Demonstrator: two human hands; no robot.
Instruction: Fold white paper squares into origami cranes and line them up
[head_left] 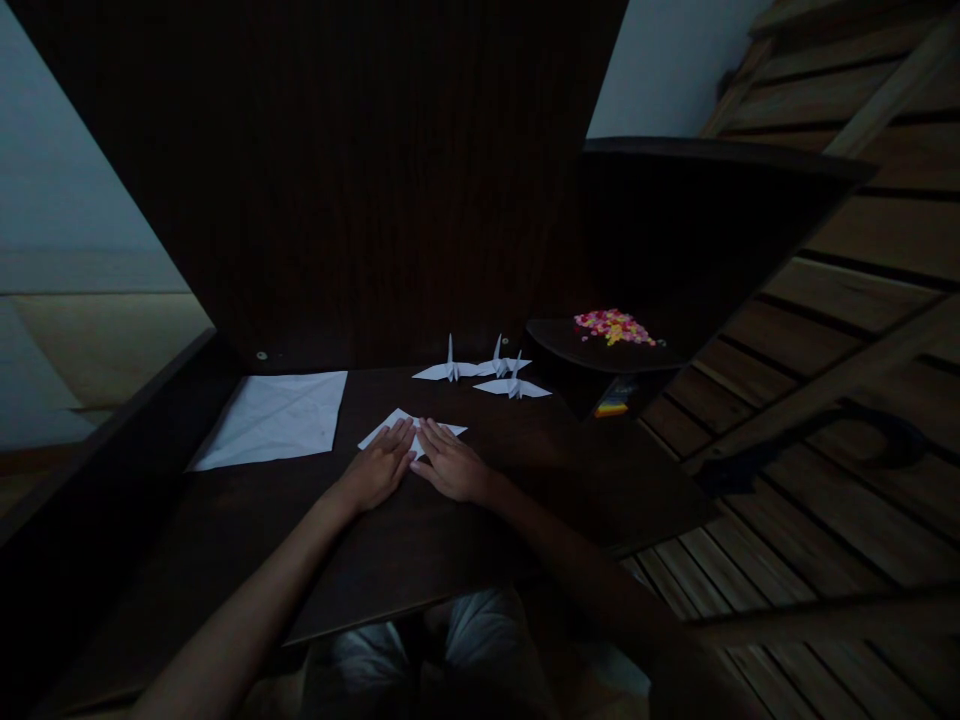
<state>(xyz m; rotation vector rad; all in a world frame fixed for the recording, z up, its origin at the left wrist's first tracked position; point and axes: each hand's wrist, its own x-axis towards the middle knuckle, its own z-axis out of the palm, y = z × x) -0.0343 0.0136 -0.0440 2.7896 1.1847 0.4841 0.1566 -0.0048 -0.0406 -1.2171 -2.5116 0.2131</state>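
A folded piece of white paper (410, 414) lies flat on the dark wooden desk (420, 560). Both my hands press down on it from above, side by side with their fingertips close together. My left hand (381, 460) covers its left middle, fingers stretched out. On the right middle rests my right hand (450, 462), its fingers also extended and flat. The paper's pointed left and right ends stick out past the hands, while its centre is mostly hidden. Just beyond stand three white paper cranes, one at the left (452, 370), one behind (501, 366) and one in front (515, 387).
A creased white sheet (281, 415) lies at the desk's left. On a low corner shelf (555, 336) to the right is a pile of small pink, red and yellow pieces (615, 326). Beneath it sits a yellow-edged object (611, 409). A dark panel (360, 200) rises at the back.
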